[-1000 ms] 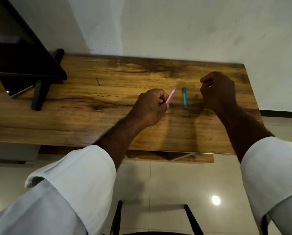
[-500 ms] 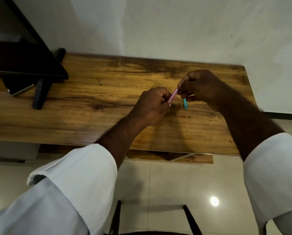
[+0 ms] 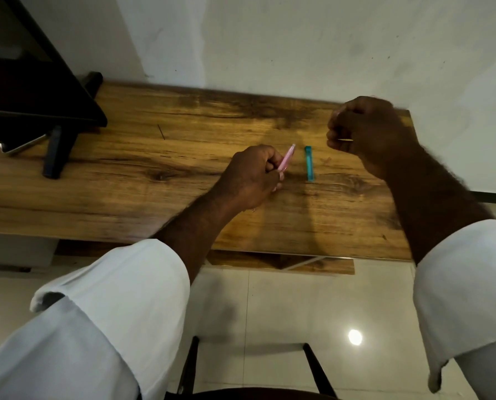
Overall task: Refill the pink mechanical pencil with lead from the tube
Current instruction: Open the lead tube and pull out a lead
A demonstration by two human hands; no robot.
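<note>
My left hand (image 3: 252, 177) grips the pink mechanical pencil (image 3: 287, 158) just above the wooden table (image 3: 154, 192), with the pencil's far end pointing up and away from me. The teal lead tube (image 3: 309, 163) lies flat on the table just right of the pencil, and no hand touches it. My right hand (image 3: 370, 134) is raised to the right of the tube with its fingers curled. A small thin pale piece (image 3: 345, 139) shows between its fingertips; what the piece is cannot be made out.
A dark screen on a black stand (image 3: 53, 111) fills the table's left end, with a phone-like device (image 3: 19, 145) under it. A white wall runs behind the table. A dark chair frame (image 3: 190, 368) stands on the tiled floor below.
My right hand, which was at the pencil's top end half a second ago, has drawn back up and right. The tube is uncovered again. My left hand and the pencil have hardly moved.
</note>
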